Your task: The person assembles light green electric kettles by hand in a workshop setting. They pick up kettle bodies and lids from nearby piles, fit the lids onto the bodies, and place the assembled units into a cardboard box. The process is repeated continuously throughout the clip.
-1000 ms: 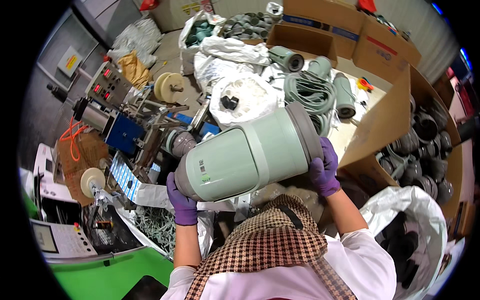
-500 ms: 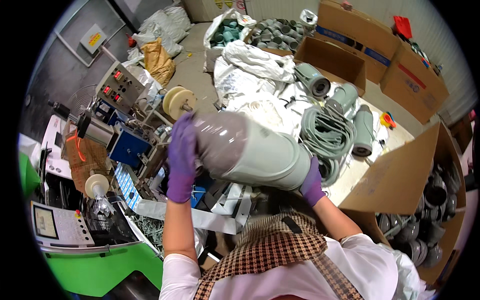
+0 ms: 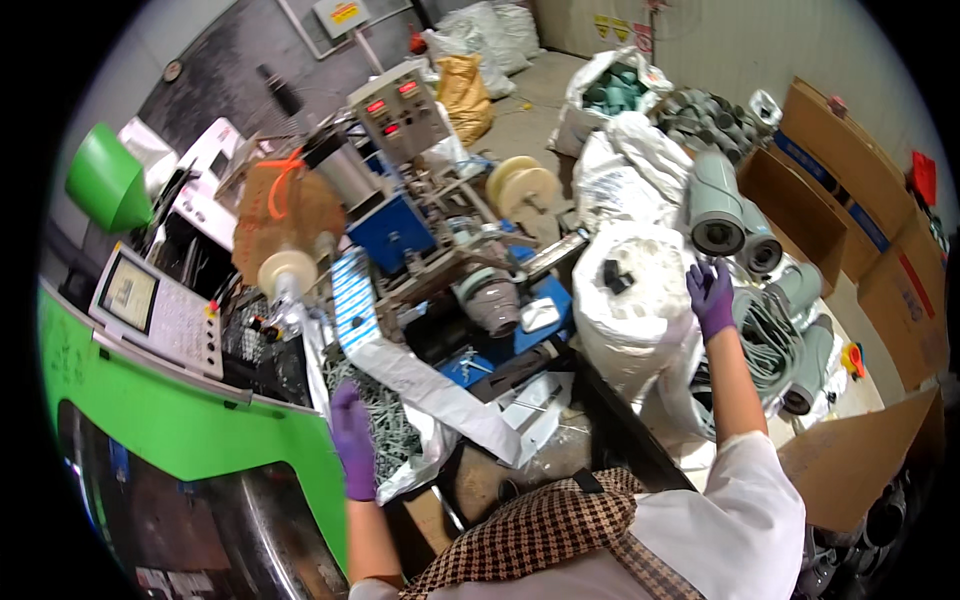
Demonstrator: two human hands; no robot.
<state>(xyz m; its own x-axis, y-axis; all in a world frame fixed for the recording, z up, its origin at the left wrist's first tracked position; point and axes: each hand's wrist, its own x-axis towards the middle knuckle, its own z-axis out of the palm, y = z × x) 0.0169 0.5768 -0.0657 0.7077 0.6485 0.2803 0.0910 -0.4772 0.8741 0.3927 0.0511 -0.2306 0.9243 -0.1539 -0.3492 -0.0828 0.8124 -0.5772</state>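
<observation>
Green machine housing [image 3: 190, 430] fills lower left, its edge running diagonally up-left; control panel [image 3: 150, 310] sits on top. Packing machine [image 3: 440, 250] crowds centre, little free room around it. Cardboard boxes [image 3: 850, 190] line the right edge; bare floor only in a narrow strip between them and the white sacks [image 3: 630, 300]. Wrapped pale-green pipe bundle [image 3: 718, 205] lies on the sacks upper right, long axis running up-left to down-right, dark open end facing the camera. Right hand [image 3: 712, 295], purple glove, empty, fingers spread, just below that end, not touching. Left hand [image 3: 352, 440], purple glove, released, hangs at the housing edge beside a clear bag of small grey parts [image 3: 385, 420].
</observation>
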